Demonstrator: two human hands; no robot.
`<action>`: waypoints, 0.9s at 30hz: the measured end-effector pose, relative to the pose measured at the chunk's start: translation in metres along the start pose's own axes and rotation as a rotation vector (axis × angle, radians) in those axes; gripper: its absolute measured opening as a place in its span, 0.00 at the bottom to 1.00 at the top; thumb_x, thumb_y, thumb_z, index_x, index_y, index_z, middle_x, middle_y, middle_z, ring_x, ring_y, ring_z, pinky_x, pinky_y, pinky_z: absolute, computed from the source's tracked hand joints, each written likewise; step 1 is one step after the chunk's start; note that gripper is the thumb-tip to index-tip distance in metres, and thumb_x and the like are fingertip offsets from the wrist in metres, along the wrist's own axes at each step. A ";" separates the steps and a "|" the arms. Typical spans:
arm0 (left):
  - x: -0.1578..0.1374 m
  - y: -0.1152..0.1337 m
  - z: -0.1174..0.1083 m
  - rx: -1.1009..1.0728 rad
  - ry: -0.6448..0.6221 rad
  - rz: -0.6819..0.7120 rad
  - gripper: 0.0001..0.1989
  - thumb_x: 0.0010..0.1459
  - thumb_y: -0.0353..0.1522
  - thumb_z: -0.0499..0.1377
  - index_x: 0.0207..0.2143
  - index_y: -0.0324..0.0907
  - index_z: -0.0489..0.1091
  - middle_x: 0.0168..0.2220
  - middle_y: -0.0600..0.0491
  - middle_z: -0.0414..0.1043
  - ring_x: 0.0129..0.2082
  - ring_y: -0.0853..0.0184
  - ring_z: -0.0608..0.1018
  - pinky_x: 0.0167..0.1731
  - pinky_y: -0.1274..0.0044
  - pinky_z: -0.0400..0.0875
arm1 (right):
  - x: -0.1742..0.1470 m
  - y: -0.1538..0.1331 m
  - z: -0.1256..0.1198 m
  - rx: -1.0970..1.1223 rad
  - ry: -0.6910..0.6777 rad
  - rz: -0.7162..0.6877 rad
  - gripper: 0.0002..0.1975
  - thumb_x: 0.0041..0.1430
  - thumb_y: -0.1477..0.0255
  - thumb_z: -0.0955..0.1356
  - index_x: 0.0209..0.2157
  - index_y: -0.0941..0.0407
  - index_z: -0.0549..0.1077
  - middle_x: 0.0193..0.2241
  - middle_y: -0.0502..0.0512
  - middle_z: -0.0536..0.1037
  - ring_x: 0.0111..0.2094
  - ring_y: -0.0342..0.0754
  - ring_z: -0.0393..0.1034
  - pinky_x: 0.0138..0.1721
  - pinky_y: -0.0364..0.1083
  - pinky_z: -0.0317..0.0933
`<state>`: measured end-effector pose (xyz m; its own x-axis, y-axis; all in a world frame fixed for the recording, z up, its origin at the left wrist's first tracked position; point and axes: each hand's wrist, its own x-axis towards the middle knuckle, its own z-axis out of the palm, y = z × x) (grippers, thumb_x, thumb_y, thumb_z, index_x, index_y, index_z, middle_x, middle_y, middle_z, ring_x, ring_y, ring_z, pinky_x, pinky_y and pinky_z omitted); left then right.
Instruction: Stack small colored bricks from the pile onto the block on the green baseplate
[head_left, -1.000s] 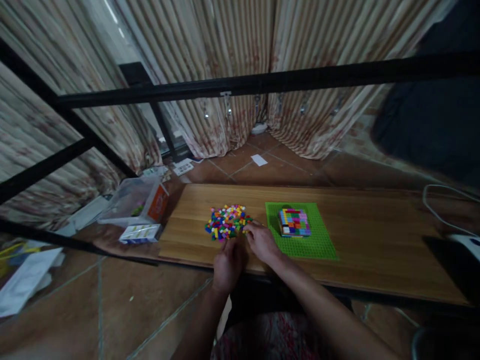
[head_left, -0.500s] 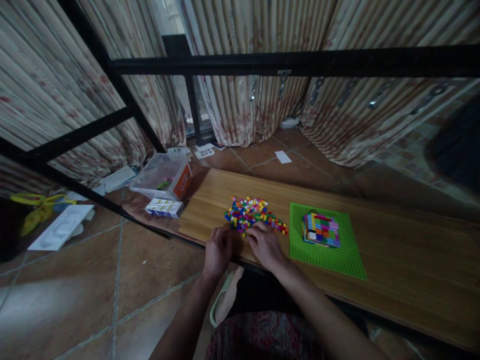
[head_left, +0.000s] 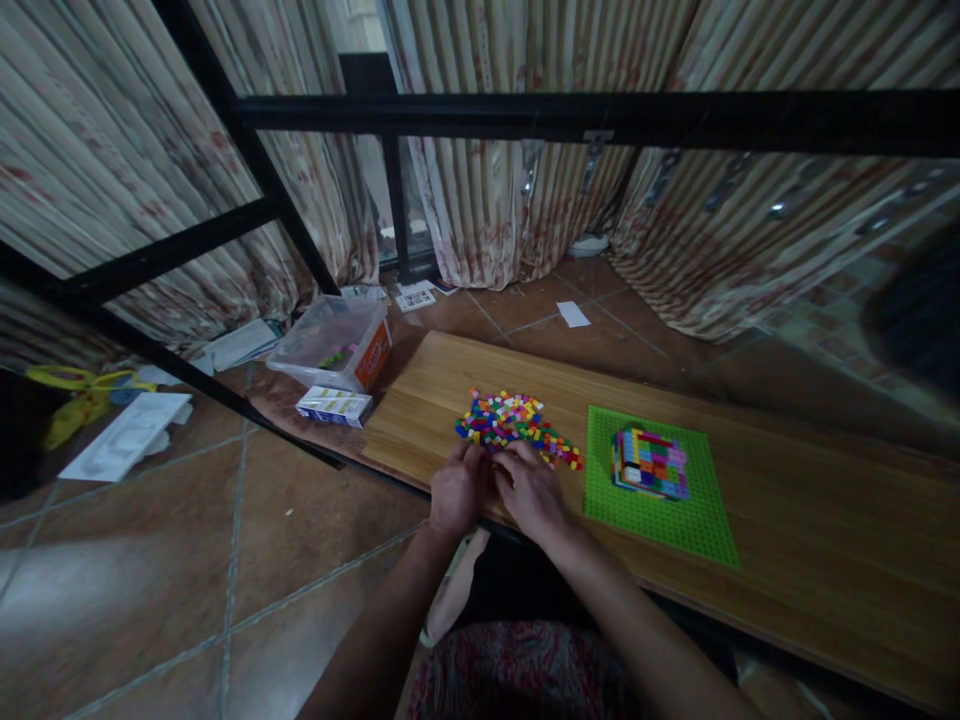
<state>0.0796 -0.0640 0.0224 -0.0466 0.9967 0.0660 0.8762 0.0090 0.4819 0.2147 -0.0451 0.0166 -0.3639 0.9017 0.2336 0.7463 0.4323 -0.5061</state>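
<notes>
My left hand (head_left: 458, 492) and my right hand (head_left: 531, 490) are close together at the near edge of the wooden board (head_left: 420, 385). The fingers of both are bent into a pinch, and whatever is between them is too small or hidden to make out. Just beyond the fingertips lies a heap of small colourful bricks (head_left: 504, 408), its near side partly covered by my hands. Right of the heap, a green baseplate (head_left: 705, 520) lies flat on the board. A multicoloured brick structure (head_left: 651, 464) stands on the plate, apart from both hands.
Past the board's left end are a clear plastic box (head_left: 315, 340) with an orange label and a small white-and-blue carton (head_left: 335, 405). A black metal frame (head_left: 480, 118) crosses ahead before striped curtains (head_left: 487, 220). White paper (head_left: 573, 314) lies on the tiled floor.
My left hand has moved right, closer to my right hand, and the fingertips now nearly meet. The whole view has shifted slightly. The brick structure and the plate look the same.
</notes>
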 end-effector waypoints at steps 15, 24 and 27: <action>-0.010 -0.001 0.004 -0.198 0.064 0.004 0.08 0.63 0.31 0.49 0.38 0.41 0.66 0.37 0.49 0.71 0.35 0.67 0.76 0.36 0.76 0.68 | -0.007 -0.005 -0.009 0.355 0.099 0.179 0.10 0.60 0.69 0.63 0.39 0.55 0.75 0.36 0.55 0.77 0.37 0.48 0.70 0.41 0.47 0.63; -0.034 0.023 -0.001 -0.913 -0.001 -0.031 0.09 0.62 0.38 0.51 0.38 0.42 0.63 0.31 0.54 0.71 0.31 0.71 0.75 0.33 0.79 0.70 | -0.021 -0.017 -0.009 1.168 0.107 0.641 0.18 0.45 0.56 0.72 0.29 0.56 0.76 0.14 0.43 0.64 0.17 0.40 0.56 0.20 0.41 0.52; -0.038 0.030 0.003 -0.956 -0.048 -0.088 0.11 0.63 0.40 0.50 0.36 0.41 0.63 0.27 0.56 0.70 0.27 0.72 0.73 0.29 0.80 0.68 | -0.027 -0.020 -0.014 1.240 0.133 0.693 0.18 0.43 0.56 0.74 0.29 0.57 0.76 0.15 0.44 0.66 0.18 0.39 0.57 0.20 0.40 0.52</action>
<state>0.1088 -0.1010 0.0322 -0.0553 0.9980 -0.0296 0.1076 0.0355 0.9936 0.2170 -0.0781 0.0317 -0.0272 0.9479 -0.3174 -0.2383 -0.3145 -0.9189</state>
